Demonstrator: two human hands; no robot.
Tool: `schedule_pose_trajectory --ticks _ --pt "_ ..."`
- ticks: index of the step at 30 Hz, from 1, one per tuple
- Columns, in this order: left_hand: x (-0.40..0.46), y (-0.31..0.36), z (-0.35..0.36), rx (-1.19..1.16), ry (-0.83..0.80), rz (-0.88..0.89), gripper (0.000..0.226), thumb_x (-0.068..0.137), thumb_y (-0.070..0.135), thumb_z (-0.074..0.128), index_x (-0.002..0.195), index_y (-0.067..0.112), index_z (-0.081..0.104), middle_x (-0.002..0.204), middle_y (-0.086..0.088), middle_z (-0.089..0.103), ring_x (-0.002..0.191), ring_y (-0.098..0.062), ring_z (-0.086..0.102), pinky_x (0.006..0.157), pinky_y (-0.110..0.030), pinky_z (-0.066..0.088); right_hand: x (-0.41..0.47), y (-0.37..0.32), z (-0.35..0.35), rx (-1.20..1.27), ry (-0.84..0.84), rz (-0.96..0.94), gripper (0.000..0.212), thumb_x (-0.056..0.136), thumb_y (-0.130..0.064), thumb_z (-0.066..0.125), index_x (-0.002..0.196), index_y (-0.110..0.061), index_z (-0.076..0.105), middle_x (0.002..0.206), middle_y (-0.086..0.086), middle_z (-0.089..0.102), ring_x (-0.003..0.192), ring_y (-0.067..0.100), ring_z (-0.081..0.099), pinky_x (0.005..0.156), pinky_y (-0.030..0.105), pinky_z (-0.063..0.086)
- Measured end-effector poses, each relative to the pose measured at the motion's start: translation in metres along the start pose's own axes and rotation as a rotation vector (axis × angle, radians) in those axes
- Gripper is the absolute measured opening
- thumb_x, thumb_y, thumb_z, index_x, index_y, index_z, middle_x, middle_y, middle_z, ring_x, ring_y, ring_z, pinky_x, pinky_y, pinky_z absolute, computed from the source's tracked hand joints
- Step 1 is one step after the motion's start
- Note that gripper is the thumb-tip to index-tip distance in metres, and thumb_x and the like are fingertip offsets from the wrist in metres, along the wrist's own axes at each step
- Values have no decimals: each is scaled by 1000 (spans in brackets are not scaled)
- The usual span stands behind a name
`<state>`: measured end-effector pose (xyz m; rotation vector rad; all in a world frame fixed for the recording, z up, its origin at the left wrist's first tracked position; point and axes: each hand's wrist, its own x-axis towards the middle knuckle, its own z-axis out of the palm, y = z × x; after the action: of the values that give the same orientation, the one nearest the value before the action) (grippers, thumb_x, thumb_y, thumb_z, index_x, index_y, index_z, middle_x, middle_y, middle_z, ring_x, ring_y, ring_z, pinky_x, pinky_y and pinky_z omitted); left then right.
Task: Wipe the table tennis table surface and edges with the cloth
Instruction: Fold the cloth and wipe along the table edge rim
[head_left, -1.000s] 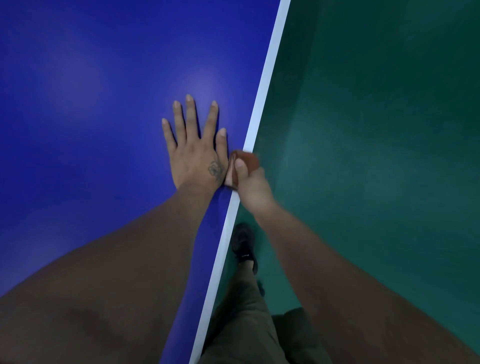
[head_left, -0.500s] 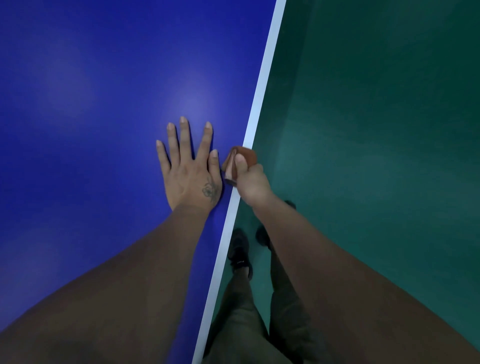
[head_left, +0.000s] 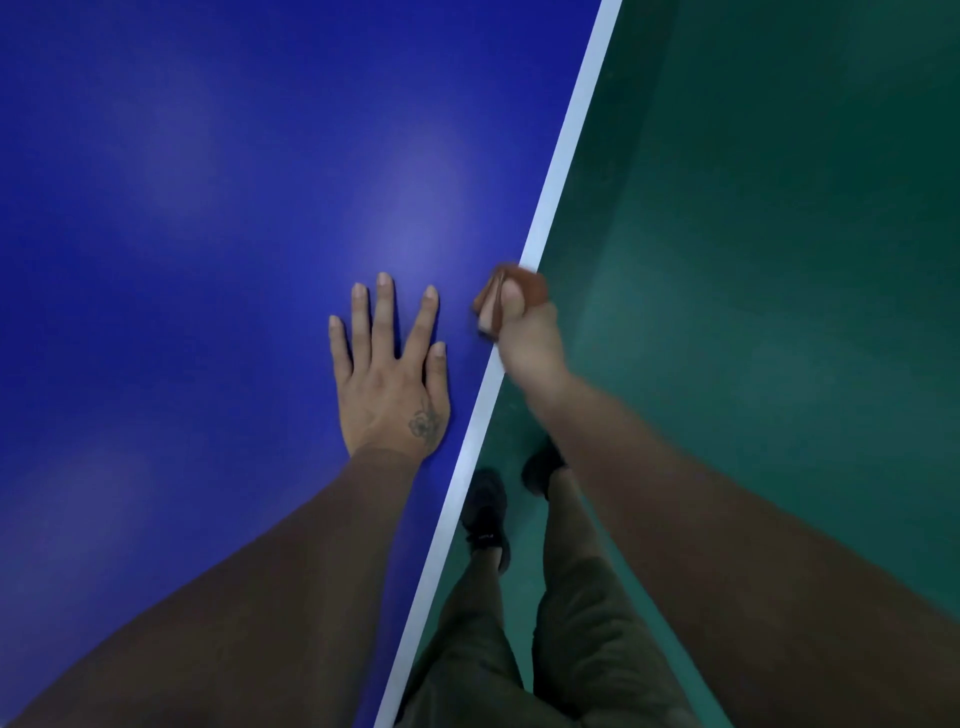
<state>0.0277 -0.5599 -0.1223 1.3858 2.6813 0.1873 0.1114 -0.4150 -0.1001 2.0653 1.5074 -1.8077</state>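
The blue table tennis table (head_left: 208, 234) fills the left of the view, and its white edge line (head_left: 566, 135) runs diagonally from the top right to the bottom middle. My left hand (head_left: 389, 379) lies flat on the blue surface near that edge, fingers spread, holding nothing. My right hand (head_left: 524, 338) grips a small brown cloth (head_left: 519, 288) and presses it over the table's edge. The hand and cloth are motion-blurred. Most of the cloth is hidden under my fingers.
A green floor (head_left: 779, 312) lies to the right of the table. My legs in olive trousers (head_left: 571, 623) and dark shoes (head_left: 485, 509) stand close beside the table's edge.
My left hand has slid back toward me along the surface. My right hand keeps hold of the cloth on the edge and now sits farther from the left hand. My feet have stepped.
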Motion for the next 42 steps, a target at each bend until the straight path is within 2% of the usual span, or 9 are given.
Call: schedule_pose_trajectory --ticks 4,7,13,16,21,24,29,35,42 --pt "1 1 -2 7 -19 -4 58 115 47 17 172 35 17 181 -8 7 168 -31 0 134 -59 8 -37 36 12 -18 -76 106 51 106 -61 34 121 -13 42 126 10 64 98 25 62 80 33 41" --pt "2 2 -3 2 -10 -4 57 115 46 21 172 35 19 181 -8 8 168 -31 1 134 -59 8 -31 31 10 -62 -104 121 62 105 -63 32 135 -9 40 136 12 60 104 27 60 82 34 40" --pt "2 3 -4 -4 22 -6 57 116 44 26 171 32 25 180 -9 12 167 -32 4 134 -59 9 11 -14 -11 -60 -66 57 70 106 -64 29 143 -5 37 140 13 57 113 29 60 86 33 37" --pt "2 4 -4 -5 44 -3 56 116 43 30 170 30 29 180 -10 15 167 -32 6 133 -59 11 38 -49 -27 -14 -42 14 66 108 -60 31 140 -4 41 129 7 61 102 20 62 91 34 43" --pt "2 3 -2 4 58 -8 55 115 43 32 170 32 30 180 -8 15 167 -30 5 134 -58 10 63 -77 -38 46 -29 24 66 109 -58 35 146 -5 47 135 12 64 120 29 63 101 36 48" --pt "3 4 -5 -31 60 -11 55 114 43 37 168 31 35 179 -8 18 167 -31 8 134 -58 11 41 -59 -28 88 -22 65 63 108 -55 40 146 -4 45 140 14 62 121 29 62 104 37 47" --pt "7 7 -9 -165 93 -68 53 110 45 51 159 27 52 176 -7 30 166 -29 17 133 -59 12 -6 -12 -8 52 -117 166 63 107 -58 36 143 -5 35 145 16 56 124 31 60 92 33 40" --pt "103 63 -17 -319 159 -157 58 107 49 57 160 26 51 175 -10 29 166 -30 17 135 -55 6 26 -40 -20 15 -111 163 70 109 -56 34 152 -2 29 153 17 48 132 33 55 101 36 42" --pt "245 101 -12 -210 75 -128 62 112 58 31 168 32 33 180 -7 16 167 -29 5 134 -53 3 99 -122 -60 107 -54 89 66 109 -55 38 152 -5 41 149 16 54 132 32 55 113 39 43"
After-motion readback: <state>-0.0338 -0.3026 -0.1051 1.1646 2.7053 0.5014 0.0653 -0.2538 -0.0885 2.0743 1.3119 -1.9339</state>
